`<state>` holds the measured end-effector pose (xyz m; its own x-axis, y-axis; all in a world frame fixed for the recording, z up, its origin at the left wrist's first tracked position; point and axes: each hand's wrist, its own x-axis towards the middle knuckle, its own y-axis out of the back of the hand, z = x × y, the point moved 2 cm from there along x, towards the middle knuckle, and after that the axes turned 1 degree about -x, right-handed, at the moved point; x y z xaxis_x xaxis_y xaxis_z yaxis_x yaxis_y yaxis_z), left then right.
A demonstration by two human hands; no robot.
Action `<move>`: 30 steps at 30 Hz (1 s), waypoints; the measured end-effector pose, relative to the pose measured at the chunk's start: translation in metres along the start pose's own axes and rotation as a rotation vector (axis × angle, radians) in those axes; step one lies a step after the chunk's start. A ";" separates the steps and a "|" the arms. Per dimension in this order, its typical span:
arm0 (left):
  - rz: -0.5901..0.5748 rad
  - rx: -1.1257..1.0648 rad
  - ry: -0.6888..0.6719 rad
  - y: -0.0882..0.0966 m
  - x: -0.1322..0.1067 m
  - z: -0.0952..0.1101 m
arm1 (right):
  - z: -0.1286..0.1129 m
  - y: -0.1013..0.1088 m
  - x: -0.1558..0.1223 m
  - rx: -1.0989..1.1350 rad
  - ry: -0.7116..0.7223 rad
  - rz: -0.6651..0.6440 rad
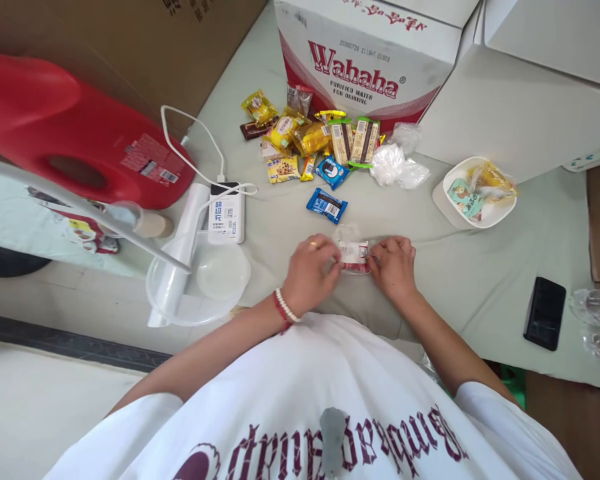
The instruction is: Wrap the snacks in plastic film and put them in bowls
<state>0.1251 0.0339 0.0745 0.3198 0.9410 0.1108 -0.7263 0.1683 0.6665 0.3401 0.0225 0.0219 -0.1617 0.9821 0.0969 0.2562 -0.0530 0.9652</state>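
Pinching a small red-and-white packet [354, 257] between my hands: left hand [310, 270] grip clamped on its left end, right hand [393, 267] clamped on its right end, low over the tabletop [480, 280].

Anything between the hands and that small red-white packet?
Nothing visible. The left hand and right hand each pinch an end of the packet; the blue snack lies beyond, apart.

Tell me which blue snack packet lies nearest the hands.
The lone blue packet, apart from the snack pile; the other blue packet touches the pile, farther away.
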 end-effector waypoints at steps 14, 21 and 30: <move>0.017 0.038 0.108 -0.034 0.013 -0.025 | -0.008 -0.013 -0.006 0.030 -0.057 -0.041; 0.241 -0.228 0.441 -0.025 0.011 -0.055 | -0.007 -0.019 -0.011 -0.047 0.284 -0.131; -0.066 0.020 0.043 -0.057 0.016 -0.011 | -0.009 -0.023 -0.004 0.051 0.306 -0.179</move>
<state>0.1646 0.0428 0.0302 0.3399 0.9398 0.0343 -0.6920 0.2252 0.6859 0.3265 0.0179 0.0014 -0.4845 0.8748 0.0033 0.2438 0.1314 0.9609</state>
